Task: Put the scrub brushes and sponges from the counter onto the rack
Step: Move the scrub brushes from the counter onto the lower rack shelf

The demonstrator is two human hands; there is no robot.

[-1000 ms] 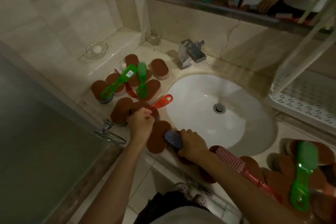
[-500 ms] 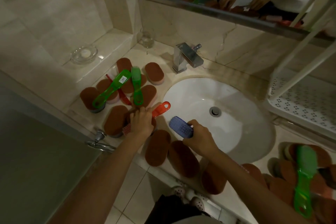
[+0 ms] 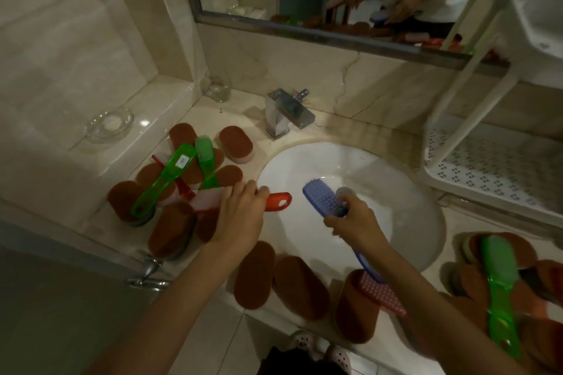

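Left hand (image 3: 240,216) grips a red brush (image 3: 277,201), right hand (image 3: 355,222) a blue brush (image 3: 324,198), at the sink (image 3: 396,186), presumably bound for the rack (image 3: 493,167) beside it.

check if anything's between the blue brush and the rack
Nothing visible: the right hand holds the blue brush over the sink, and only open basin lies between it and the rack to the right.
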